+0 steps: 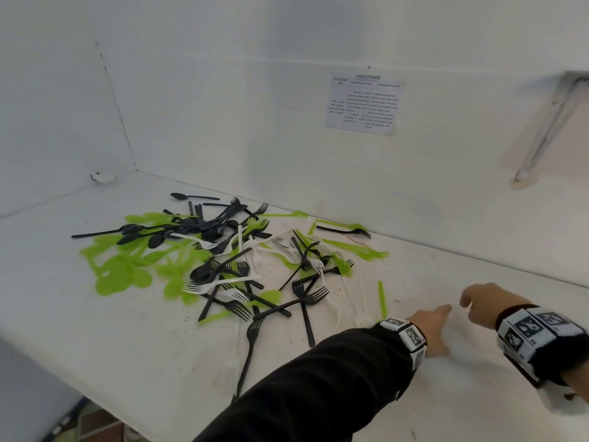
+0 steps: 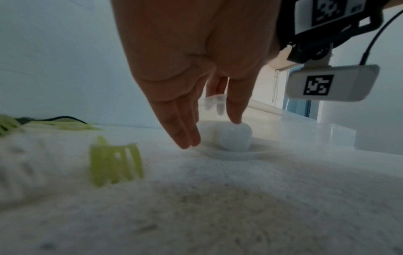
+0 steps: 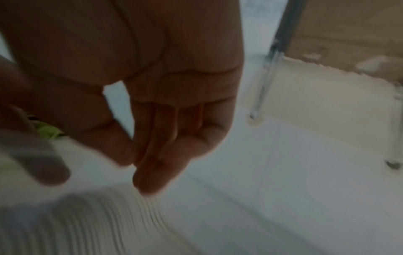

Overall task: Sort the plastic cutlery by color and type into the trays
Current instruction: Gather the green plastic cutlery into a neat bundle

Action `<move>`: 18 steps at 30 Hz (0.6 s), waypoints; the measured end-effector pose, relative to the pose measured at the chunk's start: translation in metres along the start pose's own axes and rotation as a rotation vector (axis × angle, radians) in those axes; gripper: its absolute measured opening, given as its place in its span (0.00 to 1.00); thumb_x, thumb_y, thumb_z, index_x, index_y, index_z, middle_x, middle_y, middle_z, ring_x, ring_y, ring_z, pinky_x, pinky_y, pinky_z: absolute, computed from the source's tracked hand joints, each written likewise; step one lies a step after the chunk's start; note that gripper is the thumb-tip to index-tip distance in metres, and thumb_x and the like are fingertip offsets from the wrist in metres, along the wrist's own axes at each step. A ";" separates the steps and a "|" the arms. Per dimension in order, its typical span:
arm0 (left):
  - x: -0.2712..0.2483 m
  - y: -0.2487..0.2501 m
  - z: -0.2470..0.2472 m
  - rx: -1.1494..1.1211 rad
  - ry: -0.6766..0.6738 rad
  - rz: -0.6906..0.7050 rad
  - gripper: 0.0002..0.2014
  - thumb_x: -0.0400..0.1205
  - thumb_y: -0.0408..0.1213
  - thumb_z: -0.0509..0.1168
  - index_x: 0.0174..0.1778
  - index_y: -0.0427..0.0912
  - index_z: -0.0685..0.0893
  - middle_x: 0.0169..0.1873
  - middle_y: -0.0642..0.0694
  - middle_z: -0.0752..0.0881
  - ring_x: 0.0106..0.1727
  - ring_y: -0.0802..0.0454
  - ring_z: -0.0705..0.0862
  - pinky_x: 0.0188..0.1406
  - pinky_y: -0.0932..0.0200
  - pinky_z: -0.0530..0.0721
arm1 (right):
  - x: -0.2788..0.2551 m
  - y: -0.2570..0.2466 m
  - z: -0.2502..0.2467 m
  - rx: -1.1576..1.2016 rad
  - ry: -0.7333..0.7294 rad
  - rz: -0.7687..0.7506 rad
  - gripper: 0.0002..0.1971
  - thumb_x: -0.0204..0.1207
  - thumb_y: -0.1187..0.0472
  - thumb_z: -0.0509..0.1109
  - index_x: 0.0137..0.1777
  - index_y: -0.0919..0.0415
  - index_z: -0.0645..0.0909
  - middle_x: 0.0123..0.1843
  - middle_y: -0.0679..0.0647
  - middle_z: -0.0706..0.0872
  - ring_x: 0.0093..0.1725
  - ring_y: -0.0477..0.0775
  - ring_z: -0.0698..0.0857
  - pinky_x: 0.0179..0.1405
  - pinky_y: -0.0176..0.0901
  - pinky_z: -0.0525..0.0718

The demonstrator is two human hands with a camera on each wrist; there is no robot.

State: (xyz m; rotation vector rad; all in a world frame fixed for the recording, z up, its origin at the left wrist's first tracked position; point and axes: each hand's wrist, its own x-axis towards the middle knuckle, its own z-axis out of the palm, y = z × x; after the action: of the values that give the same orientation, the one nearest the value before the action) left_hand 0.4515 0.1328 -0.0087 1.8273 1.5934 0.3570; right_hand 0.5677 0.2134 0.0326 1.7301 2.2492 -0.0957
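Both hands hover low over the white table (image 1: pixel 143 346), left hand (image 1: pixel 433 330) with fingers straight by a white spoon (image 2: pixel 234 138), right hand (image 1: pixel 481 304) loose and holding nothing. Left of them and further back sprawls the cutlery pile (image 1: pixel 223 256), black, green and white all tangled, one green fork (image 1: pixel 381 298) lying just ahead of the left hand. Further back there's a paper sheet (image 1: pixel 365 105) on the wall.

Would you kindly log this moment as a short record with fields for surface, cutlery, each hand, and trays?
surface: white table, white wall behind
cutlery: mixed pile of black, green and white forks and spoons, unsorted
left hand: fingers straight, tips on a clear plastic piece on the table
right hand: above the table, fingers relaxed, holding nothing
trays: clear container at right, seen in the left wrist view only
paper sheet: on the wall, text unreadable
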 end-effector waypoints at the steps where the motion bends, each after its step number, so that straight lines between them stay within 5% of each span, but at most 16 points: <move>1: -0.005 -0.004 -0.005 0.020 0.012 0.022 0.36 0.80 0.30 0.66 0.82 0.41 0.56 0.74 0.33 0.71 0.72 0.34 0.72 0.70 0.47 0.70 | -0.004 -0.012 -0.007 0.024 0.085 -0.007 0.15 0.78 0.60 0.62 0.64 0.49 0.78 0.66 0.51 0.79 0.61 0.52 0.81 0.58 0.41 0.79; 6: -0.045 -0.053 -0.064 0.096 0.178 -0.059 0.19 0.83 0.32 0.58 0.72 0.40 0.75 0.70 0.40 0.78 0.71 0.43 0.74 0.69 0.55 0.70 | -0.012 -0.110 -0.027 0.409 0.259 -0.214 0.05 0.74 0.60 0.64 0.44 0.50 0.81 0.54 0.59 0.87 0.53 0.59 0.84 0.55 0.44 0.80; 10: -0.094 -0.119 -0.124 0.215 0.295 -0.254 0.15 0.83 0.32 0.56 0.63 0.37 0.82 0.64 0.36 0.81 0.65 0.40 0.79 0.61 0.54 0.76 | -0.013 -0.214 -0.018 0.520 0.128 -0.418 0.09 0.77 0.62 0.62 0.52 0.59 0.83 0.56 0.61 0.87 0.50 0.56 0.81 0.48 0.39 0.75; 13: -0.134 -0.178 -0.158 0.180 0.398 -0.400 0.16 0.83 0.31 0.56 0.60 0.45 0.85 0.65 0.44 0.81 0.64 0.46 0.80 0.62 0.56 0.77 | -0.008 -0.275 -0.006 0.432 0.030 -0.480 0.16 0.77 0.65 0.61 0.62 0.56 0.81 0.63 0.57 0.83 0.62 0.56 0.81 0.60 0.41 0.78; 18: -0.185 -0.259 -0.198 0.208 0.465 -0.530 0.19 0.80 0.23 0.56 0.61 0.45 0.83 0.68 0.43 0.77 0.70 0.47 0.74 0.67 0.58 0.72 | 0.004 -0.317 0.000 0.069 -0.174 -0.546 0.21 0.77 0.67 0.65 0.70 0.57 0.77 0.71 0.56 0.77 0.70 0.56 0.77 0.68 0.42 0.75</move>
State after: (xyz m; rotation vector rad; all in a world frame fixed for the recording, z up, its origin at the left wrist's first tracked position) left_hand 0.0937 0.0237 0.0110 1.4427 2.4351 0.3969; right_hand 0.2650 0.1311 -0.0098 1.0415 2.5368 -0.4251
